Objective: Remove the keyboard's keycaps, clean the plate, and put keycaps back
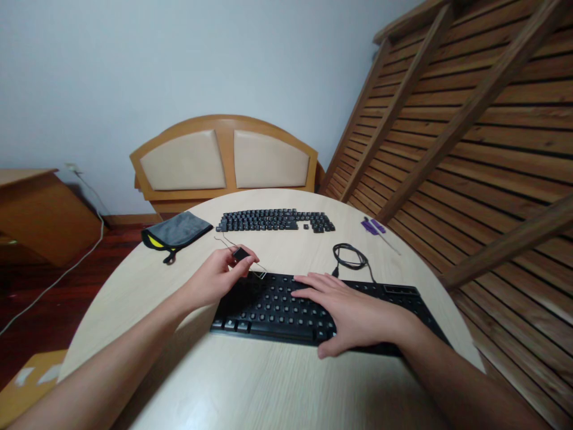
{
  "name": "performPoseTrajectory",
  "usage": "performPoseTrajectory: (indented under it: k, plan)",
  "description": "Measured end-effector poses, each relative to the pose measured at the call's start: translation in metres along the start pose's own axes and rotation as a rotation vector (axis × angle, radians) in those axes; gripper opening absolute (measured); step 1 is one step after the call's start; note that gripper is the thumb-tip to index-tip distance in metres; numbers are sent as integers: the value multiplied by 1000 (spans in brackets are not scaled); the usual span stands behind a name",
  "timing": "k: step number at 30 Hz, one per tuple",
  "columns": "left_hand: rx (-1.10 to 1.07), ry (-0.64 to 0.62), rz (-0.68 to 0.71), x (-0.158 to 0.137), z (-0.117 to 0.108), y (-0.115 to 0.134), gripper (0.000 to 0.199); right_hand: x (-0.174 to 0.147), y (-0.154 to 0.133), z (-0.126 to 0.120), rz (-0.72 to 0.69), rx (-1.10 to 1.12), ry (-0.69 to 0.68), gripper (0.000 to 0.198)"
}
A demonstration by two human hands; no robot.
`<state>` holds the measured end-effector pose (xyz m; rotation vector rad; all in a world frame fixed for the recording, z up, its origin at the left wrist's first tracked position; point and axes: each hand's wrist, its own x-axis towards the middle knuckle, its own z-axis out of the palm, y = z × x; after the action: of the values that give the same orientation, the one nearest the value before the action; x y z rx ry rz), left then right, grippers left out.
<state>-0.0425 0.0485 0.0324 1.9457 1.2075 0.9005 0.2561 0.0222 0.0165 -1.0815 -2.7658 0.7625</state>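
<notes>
A black keyboard (277, 307) lies on the table, most of its keycaps off and the switch stems bare. Along its front row the space bar (283, 330) and a few caps are still in place. Between the thumb and fingers of my left hand (219, 272) is a wire keycap puller (242, 254) with a black handle. Its wire end reaches the keyboard's back left edge; whether it grips anything I cannot tell. My right hand (342, 304) rests on the middle of the keyboard, fingers stretched forward and thumb at the front edge.
Removed keycaps (259, 220) lie in rows at the back of the round table (250, 388). A grey cloth (179, 230) with yellow lining is at the left. A coiled cable (351, 257) sits behind the keyboard, and purple pieces (370, 226) with a thin rod lie at the right.
</notes>
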Motion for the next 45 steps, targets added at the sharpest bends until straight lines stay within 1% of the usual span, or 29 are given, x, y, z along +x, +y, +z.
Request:
performPoseTrajectory:
  k: [6, 8, 10, 13, 17, 18, 21, 24, 27, 29, 32, 34, 36, 38, 39, 42, 45]
  plan:
    - [83, -161, 58, 1, -18, -6, 33, -10, 26, -12, 86, -16, 45, 90]
    - [122, -202, 72, 2, -22, -8, 33, -8, 26, -14, 90, -39, 86, 82]
    - [143, -220, 90, 3, -24, -10, 32, 1, 18, -14, 68, -52, 171, 67]
    - [124, -224, 112, 3, -22, -10, 29, 27, -9, -10, 35, -21, 291, 40]
    - [76, -281, 123, 0, -18, -7, 26, 70, -44, -2, -54, 166, 333, 34]
    - [57, -266, 126, 0, -18, -8, 24, 80, -49, -1, -74, 210, 328, 27]
    - [-28, -178, 112, 0, -22, -12, 24, 104, -55, 5, -47, 321, 349, 7]
    - [-75, -160, 79, 1, -29, -18, 24, 118, -51, 13, -36, 457, 388, 8]
    - [-7, -179, 58, 3, -31, -20, 27, 124, -45, 25, -58, 546, 431, 13]
    - [38, -210, 50, 3, -31, -19, 29, 125, -43, 34, -66, 591, 454, 14]
    - [65, -248, 38, 1, -32, -18, 28, 125, -40, 43, -64, 680, 454, 12]
    - [96, -323, -12, 1, -34, -19, 24, 125, -38, 47, -58, 741, 478, 12]
    - [131, -457, -93, 0, -35, -21, 21, 125, -36, 49, -42, 782, 504, 15]
    - [157, -571, -153, 0, -34, -24, 24, 126, -36, 50, -20, 815, 499, 18]
    - [163, -603, -167, -1, -33, -26, 28, 126, -36, 51, -7, 833, 490, 17]
    - [174, -632, -167, 0, -29, -32, 35, 127, -36, 52, 13, 872, 484, 13]
    - [161, -636, -169, 0, -26, -36, 35, 128, -35, 52, 23, 829, 502, 14]
